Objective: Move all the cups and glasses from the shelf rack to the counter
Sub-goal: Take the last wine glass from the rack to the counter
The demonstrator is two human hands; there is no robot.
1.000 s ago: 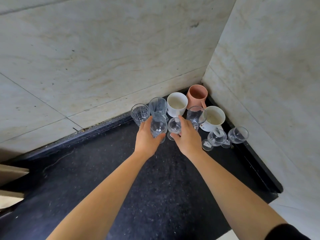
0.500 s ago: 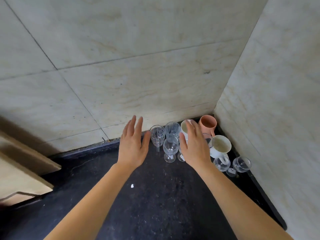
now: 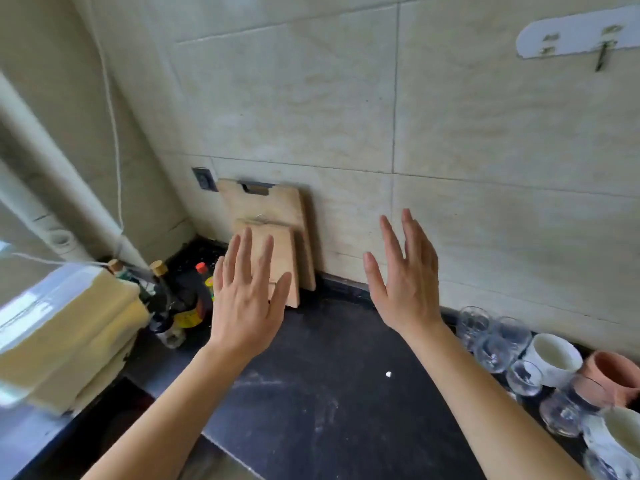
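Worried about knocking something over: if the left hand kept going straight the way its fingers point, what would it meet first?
Probably the smaller cutting board leaning against the wall; the left hand, open and empty, has its fingertips overlapping it in view. Depth is unclear.

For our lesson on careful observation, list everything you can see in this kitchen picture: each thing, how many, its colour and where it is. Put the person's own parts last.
Clear glasses: at least six, counter, right.
White mugs: two, among the glasses.
Terracotta cup: one, far right.
Wooden chopping boards: two, leaning on the back wall.
Dark bottles: several, left corner; exact count unclear.
Wall socket: one, dark, above the boards.
White hook strip: one, upper right wall.
Counter: black.
Left hand: open, empty.
Right hand: open, empty.
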